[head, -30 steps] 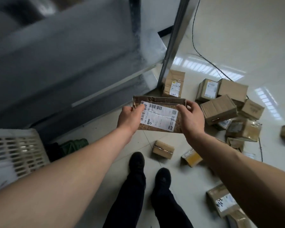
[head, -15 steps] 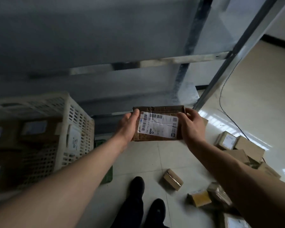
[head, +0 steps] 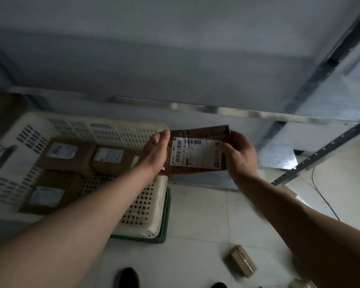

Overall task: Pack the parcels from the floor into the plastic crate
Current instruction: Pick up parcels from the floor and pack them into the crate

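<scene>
Since the earlier frame, both hands are carrying the flat parcel (head: 197, 151) leftward, and it is now hanging at the near-right corner of the white plastic crate (head: 104, 129), partly over its rim. Left hand (head: 156, 151) is pressing the parcel's left edge with fingers nearly straight; right hand (head: 238, 156) is curling around its right edge, thumb lying on the white shipping label (head: 195, 153). Label is facing up.

Inside the crate, three labelled cardboard parcels are lying flat: one at far left (head: 64, 154), one just beside it to the right (head: 110, 160), one nearer the viewer (head: 48, 196). Perforated crate floor is showing open at the right side, below the left forearm. The crate is sitting on a green crate (head: 164, 225) whose edge is showing beneath it.

Grey metal shelving (head: 216, 110) is running close behind the crate and the held parcel. On the tiled floor (head: 197, 221) to the near right, a small parcel (head: 242, 260) is lying apart from the crates, and a shoe (head: 129, 277) is showing at the near edge.
</scene>
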